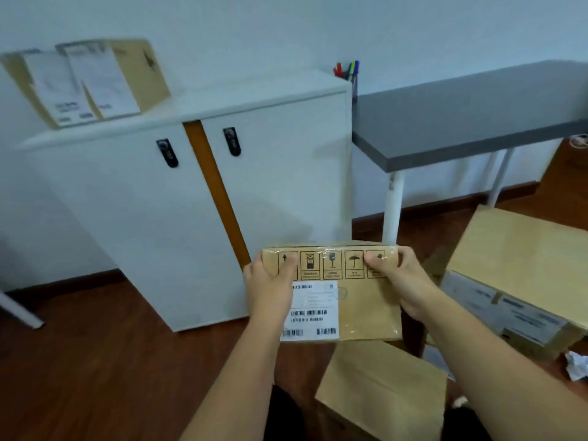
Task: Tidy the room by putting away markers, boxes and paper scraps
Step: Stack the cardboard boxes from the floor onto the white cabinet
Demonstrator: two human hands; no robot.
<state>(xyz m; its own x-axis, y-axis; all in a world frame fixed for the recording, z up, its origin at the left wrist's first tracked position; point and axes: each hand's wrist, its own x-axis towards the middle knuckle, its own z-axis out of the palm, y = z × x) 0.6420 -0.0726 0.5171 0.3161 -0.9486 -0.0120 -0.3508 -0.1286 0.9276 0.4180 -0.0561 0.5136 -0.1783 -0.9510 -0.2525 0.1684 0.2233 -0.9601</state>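
I hold a small brown cardboard box (362,300) with a white shipping label and printed handling symbols in front of the white cabinet. My left hand (270,284) grips its left edge and my right hand (401,278) grips its right edge. Another brown box (385,393) lies on the floor below it. A large box (521,265) with labels stands at the right. Two labelled boxes (89,81) rest on the cabinet top. Markers (348,70) stand in a holder behind the cabinet's right corner. A crumpled paper scrap (576,366) lies on the floor at far right.
The white cabinet (152,202) has two doors with black locks and an orange strip between them. A grey table (471,122) on white legs stands to its right. The floor is dark wood. A white leg (19,310) shows at far left.
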